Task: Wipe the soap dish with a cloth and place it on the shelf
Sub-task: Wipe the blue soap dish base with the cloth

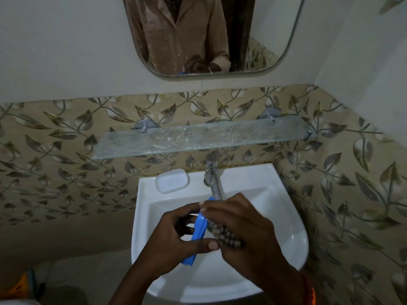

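Over the sink [286, 245], the left hand [176, 236] gripped the blue soap dish [199, 227] with curled fingers; the right hand [246, 230] pressed a checked cloth [224, 235] against it, fingers curled.

The single head-worn camera is looking forward and down at the sink [293, 245] from close above. It is facing the wall mirror [271, 40].

I see a glass shelf [198, 137] fixed to the leaf-patterned wall on two metal brackets (its surface looks smeared). Below it, a white sink [286, 227] carries a pale lid-like tray [172, 180] on its back left rim, beside the tap [212, 175].
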Tool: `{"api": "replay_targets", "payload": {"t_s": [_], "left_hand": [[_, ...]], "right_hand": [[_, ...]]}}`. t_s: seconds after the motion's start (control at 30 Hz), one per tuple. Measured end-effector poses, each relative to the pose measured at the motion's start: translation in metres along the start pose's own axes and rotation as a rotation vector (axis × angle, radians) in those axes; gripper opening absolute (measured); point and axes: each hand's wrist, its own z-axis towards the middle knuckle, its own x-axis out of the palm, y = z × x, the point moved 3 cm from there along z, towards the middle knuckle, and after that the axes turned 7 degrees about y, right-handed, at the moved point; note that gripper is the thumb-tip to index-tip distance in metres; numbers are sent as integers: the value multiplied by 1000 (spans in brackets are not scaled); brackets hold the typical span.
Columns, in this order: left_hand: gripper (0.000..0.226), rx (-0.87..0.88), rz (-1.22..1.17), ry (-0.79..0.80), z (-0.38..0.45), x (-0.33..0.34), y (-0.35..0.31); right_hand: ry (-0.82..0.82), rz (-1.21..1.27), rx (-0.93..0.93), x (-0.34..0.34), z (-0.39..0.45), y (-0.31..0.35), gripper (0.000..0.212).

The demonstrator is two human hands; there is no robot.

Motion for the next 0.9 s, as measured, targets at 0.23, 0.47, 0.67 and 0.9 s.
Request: {"api": "replay_targets", "payload": {"t_s": [0.23,0.47,0.67,0.9], "left_hand": [[75,76,22,113,-5,-3,-5],[93,100,135,142,-2,6,3],[88,31,276,200,0,15,17],[102,128,206,103,-1,12,17]], "right_hand": [[-40,76,51,-7,-3,-18,51],[-68,113,47,-6,1,-10,46],[76,150,-119,-1,3,12,67],[-78,92,50,-8,-1,-11,45]]}}
